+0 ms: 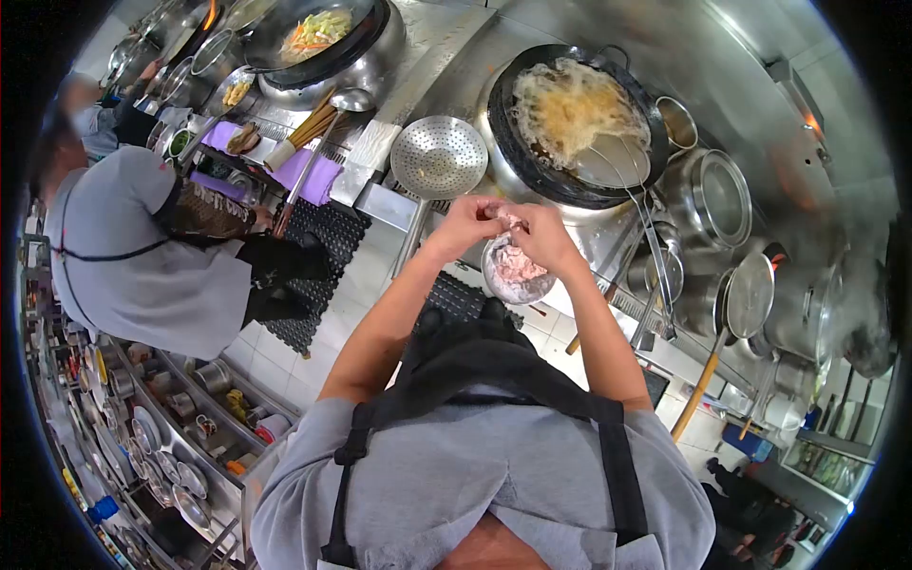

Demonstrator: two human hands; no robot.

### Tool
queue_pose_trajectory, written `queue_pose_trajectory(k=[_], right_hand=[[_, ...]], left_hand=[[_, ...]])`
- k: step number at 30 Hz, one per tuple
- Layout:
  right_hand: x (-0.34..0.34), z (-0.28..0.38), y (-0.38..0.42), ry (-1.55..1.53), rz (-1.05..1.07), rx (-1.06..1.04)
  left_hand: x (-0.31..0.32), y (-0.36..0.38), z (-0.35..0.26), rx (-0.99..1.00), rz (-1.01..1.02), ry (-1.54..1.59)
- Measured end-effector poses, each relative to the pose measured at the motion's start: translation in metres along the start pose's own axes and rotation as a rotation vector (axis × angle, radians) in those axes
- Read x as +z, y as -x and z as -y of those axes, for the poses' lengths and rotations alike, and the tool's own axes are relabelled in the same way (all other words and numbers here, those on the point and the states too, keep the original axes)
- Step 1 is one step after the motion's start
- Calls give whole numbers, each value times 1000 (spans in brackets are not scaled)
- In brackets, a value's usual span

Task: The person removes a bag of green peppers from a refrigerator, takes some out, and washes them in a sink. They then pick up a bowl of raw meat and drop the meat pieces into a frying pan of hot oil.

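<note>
My left hand [472, 226] and my right hand [543, 236] meet in front of me, fingers pinched together. Between them is a pale pink piece of coated raw meat [511, 219]. Just below, a round metal bowl [492, 282] holds more pink meat pieces [516, 266] dusted with white coating; my right hand partly covers it. Ahead of my hands stands a dark wok [501, 114] of foaming, bubbling oil [575, 109], golden in the middle. A wire strainer [617, 163] rests in its near right side. Left of the wok lies a perforated metal skimmer [439, 157], its handle toward me.
On my left, a co-worker in a grey shirt [142, 256] bends at the counter. Farther left, another wok [351, 66] holds sliced vegetables [316, 36]. A ladle [352, 100] lies near a bamboo brush [304, 131]. Metal pots [708, 195] and a wooden-handled strainer [750, 294] are on the right.
</note>
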State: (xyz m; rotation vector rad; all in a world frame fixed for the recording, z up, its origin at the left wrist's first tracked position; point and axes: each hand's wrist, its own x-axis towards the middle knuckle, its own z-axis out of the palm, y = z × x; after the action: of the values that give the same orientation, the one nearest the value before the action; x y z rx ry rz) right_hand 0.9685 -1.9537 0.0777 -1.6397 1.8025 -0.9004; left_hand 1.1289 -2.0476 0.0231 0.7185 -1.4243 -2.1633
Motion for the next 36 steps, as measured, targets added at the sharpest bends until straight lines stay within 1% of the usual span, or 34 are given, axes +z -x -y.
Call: queue_pose_trajectory(k=[1, 2, 4, 5, 7, 8, 10, 11, 13, 14, 17, 18, 19, 20, 21, 22, 24, 25, 27, 28, 29, 31, 32, 34, 35, 36], right_hand=[[0, 2, 0, 23, 12, -2], [-1, 2, 1, 47, 23, -1], [4, -4, 4, 66, -49, 11], [7, -6, 5, 74, -83, 15], [14, -8, 4, -11, -173, 113], [16, -10, 4, -54, -218, 163], [10, -32, -1, 26, -314, 160], [2, -47, -4, 66, -364, 160], [-31, -80, -11, -92, -414, 62], [-52, -81, -23, -84, -398, 72], [-76, -85, -55, -53, -381, 158], [-80, -89, -69, -41, -382, 186], [-81, -101, -80, 112, -350, 189], [-77, -123, -91, 263, -316, 190], [-76, -131, -96, 414, -280, 188], [-77, -140, -96, 463, -295, 184], [-84, -130, -95, 564, -328, 173], [-87, -124, -94, 566, -366, 116], [-90, -73, -76, 565, -438, 0], [-78, -48, -62, 326, -332, 25], [-62, -21, -52, 90, -232, 46], [-29, 27, -25, -10, -36, -54], [-18, 23, -24, 57, -85, -70], [-2, 6, -31, 192, -180, -108], [-7, 4, -37, 153, -179, -80], [-17, 1, -45, 111, -183, -53]], left_hand=[[-1, -3, 10, 8, 12, -57], [1, -4, 13, 26, -27, -108], [6, -7, 20, 65, -108, -208], [10, -9, 22, 101, -110, -192], [15, -9, 26, 171, -117, -160], [16, -6, 21, 103, -93, -66], [20, 5, -3, -37, -41, 122], [19, 11, -12, -22, -42, 143], [8, 18, -29, 20, -50, 183], [-9, 11, -17, 44, -67, 149], [-27, 7, -19, -78, -106, 441], [-38, 3, -12, -74, -44, 497], [-44, 2, 0, -71, -35, 515], [-38, 4, -6, -67, -27, 533], [-34, 6, -9, -62, -19, 551], [-31, 8, -9, -66, -2, 569], [-26, 8, -7, -71, 38, 607], [-23, 8, -7, -71, 35, 577], [-17, 9, -3, -72, 26, 519], [-15, 8, -2, -40, 68, 414], [-8, 4, -9, 4, 66, 351], [11, 2, -20, 78, 60, 230], [12, -3, -22, 173, 83, -18], [13, -12, -19, 223, 101, 43], [13, -13, -19, 250, 108, 70], [13, -11, -21, 215, 58, 61]])
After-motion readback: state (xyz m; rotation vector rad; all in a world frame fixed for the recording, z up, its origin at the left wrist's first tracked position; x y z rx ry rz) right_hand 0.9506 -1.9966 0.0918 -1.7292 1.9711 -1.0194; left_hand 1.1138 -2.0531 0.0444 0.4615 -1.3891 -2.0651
